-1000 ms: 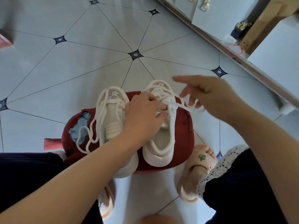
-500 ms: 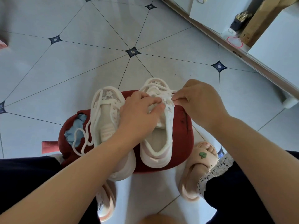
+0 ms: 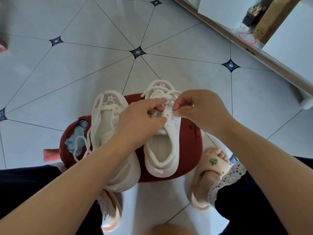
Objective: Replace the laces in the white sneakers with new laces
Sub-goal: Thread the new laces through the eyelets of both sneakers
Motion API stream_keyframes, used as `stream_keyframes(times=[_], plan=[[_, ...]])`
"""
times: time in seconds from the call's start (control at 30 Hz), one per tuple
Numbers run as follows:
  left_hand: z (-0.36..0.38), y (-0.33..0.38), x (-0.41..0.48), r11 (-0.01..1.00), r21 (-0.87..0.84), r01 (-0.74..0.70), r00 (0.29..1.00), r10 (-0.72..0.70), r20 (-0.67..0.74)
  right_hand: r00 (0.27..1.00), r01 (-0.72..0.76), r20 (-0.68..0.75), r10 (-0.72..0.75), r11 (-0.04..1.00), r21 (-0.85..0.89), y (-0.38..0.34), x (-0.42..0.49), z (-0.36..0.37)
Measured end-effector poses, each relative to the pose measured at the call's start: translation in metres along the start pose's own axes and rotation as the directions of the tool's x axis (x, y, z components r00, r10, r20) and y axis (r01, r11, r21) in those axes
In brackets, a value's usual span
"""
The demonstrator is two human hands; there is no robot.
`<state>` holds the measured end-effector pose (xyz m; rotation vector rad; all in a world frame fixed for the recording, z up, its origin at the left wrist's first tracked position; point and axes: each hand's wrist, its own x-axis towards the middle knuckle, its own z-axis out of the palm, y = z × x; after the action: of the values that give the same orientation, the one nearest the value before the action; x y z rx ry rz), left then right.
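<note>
Two white sneakers stand side by side on a dark red stool (image 3: 189, 150). The left sneaker (image 3: 108, 126) has a loose white lace (image 3: 81, 141) hanging off its left side over the stool. On the right sneaker (image 3: 162, 150) a white lace (image 3: 157, 90) crosses the toe end. My left hand (image 3: 140, 121) lies over that sneaker's tongue, with the thumb and fingers curled at the eyelets. My right hand (image 3: 198, 106) pinches the lace tip at an eyelet on the sneaker's right side.
A blue cloth (image 3: 77, 136) lies on the stool's left part. My feet in pink slippers (image 3: 208, 172) flank the stool on the tiled floor (image 3: 84, 65). White furniture with a wooden base edge (image 3: 254, 53) runs along the upper right.
My right hand came back from a pull out to the right and now pinches the lace tip at the sneaker's right eyelets. My left hand stayed on the tongue.
</note>
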<state>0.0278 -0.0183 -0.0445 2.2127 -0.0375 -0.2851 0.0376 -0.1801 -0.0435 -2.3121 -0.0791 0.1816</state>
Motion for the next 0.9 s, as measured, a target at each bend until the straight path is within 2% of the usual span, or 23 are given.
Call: stream_keyframes(times=[0.3, 0.43, 0.53, 0.7, 0.8, 0.9], plan=[[-0.004, -0.002, 0.003, 0.995, 0.084, -0.051, 0.999, 0.05, 0.009, 0.999, 0.042, 0.004, -0.042, 0.997, -0.071, -0.003, -0.002, 0.009], [0.002, -0.003, 0.003, 0.992, 0.077, -0.103, 0.994, 0.105, -0.025, 1.0, 0.009, 0.008, -0.009, 0.998, 0.056, -0.002, -0.003, 0.013], [0.006, -0.002, 0.005, 0.981, 0.144, -0.131, 0.988, 0.142, -0.066, 1.0, -0.022, 0.01, 0.02, 0.988, 0.156, 0.002, -0.003, 0.013], [0.009, -0.001, 0.008, 0.96, 0.188, -0.208, 0.963, 0.234, -0.134, 0.999, -0.031, -0.007, 0.033, 0.976, 0.218, 0.002, -0.007, 0.011], [0.006, 0.002, 0.006, 0.971, 0.127, -0.203, 0.953, 0.226, -0.203, 0.999, 0.04, 0.019, -0.041, 0.997, 0.072, -0.001, -0.011, 0.01], [0.0, 0.001, 0.002, 0.985, -0.01, -0.173, 0.963, 0.167, -0.21, 0.996, 0.094, -0.002, -0.094, 0.995, -0.038, -0.005, -0.012, 0.01]])
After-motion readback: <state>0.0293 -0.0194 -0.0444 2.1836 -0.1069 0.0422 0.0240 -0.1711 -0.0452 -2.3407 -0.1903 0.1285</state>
